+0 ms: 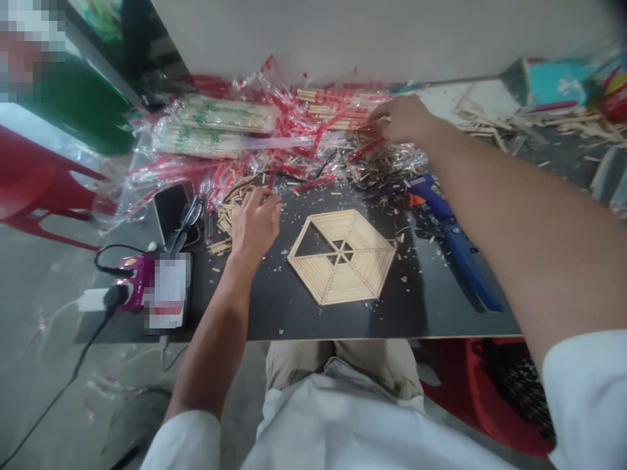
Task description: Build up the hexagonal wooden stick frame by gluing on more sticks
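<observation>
My left hand (257,219) rests on the dark tabletop beside a heap of short cut stick pieces (225,225). Its fingers are loosely bent and apart, with nothing visible in them. My right hand (404,121) reaches to the back, touching the pile of wooden chopsticks in red-printed wrappers (333,108). Blur and the pile hide its fingertips. Between my arms lies a flat hexagon of wooden sticks (362,274); five of its wedges are filled with stick rows, and the upper left wedge shows bare table. A purple-blue glue gun (434,196) lies under my right forearm.
Green-printed packs of chopsticks (210,121) and torn plastic cover the back. Left are a phone (171,212), glasses (183,225) and a magenta power strip (137,284) with cords. A blue-handled tool (470,267) lies right. A red container (490,391) stands below the edge.
</observation>
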`<state>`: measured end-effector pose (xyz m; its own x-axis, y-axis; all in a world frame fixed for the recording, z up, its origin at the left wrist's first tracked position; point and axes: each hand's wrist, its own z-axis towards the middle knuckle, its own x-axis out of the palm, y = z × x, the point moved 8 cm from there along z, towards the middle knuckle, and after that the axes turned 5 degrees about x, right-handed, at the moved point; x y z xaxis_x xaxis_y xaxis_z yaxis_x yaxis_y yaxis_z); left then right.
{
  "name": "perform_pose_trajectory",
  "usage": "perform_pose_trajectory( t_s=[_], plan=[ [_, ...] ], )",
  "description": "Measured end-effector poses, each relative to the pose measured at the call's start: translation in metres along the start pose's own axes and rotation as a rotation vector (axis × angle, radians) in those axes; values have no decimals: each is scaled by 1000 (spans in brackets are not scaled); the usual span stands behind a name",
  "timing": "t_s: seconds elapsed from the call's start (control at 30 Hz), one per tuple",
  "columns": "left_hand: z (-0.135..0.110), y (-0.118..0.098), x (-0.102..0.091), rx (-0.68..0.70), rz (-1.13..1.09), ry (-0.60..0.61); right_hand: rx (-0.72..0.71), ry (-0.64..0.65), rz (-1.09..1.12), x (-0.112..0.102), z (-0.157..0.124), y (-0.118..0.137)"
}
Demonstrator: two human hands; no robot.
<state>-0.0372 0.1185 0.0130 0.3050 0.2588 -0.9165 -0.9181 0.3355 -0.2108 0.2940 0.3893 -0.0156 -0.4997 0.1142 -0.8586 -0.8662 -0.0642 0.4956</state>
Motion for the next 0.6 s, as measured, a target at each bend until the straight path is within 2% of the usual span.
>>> perform_pose_trajectory(
  t_s=[0.13, 0.23, 0.37, 0.47, 0.53, 0.6],
  plan=[
    [-1, -3, 2, 22, -10, 15, 28, 17, 47, 17, 3, 5],
    [-1, -4, 7, 35, -17, 54, 55, -2, 85, 15, 1, 8],
    [-1, -5, 9, 33, -35, 76, 1, -119, -31, -13, -10, 26],
    [-1, -9, 9, 43, -36, 72, 12, -88, -235, -32, -30, 46],
    [0, -15, 10, 76, -25, 78, 25, -45, -212, -43, -51, 61],
    [0, -24, 10, 125, -14, 80, -33, 2, -86, -49, -78, 81]
  ],
)
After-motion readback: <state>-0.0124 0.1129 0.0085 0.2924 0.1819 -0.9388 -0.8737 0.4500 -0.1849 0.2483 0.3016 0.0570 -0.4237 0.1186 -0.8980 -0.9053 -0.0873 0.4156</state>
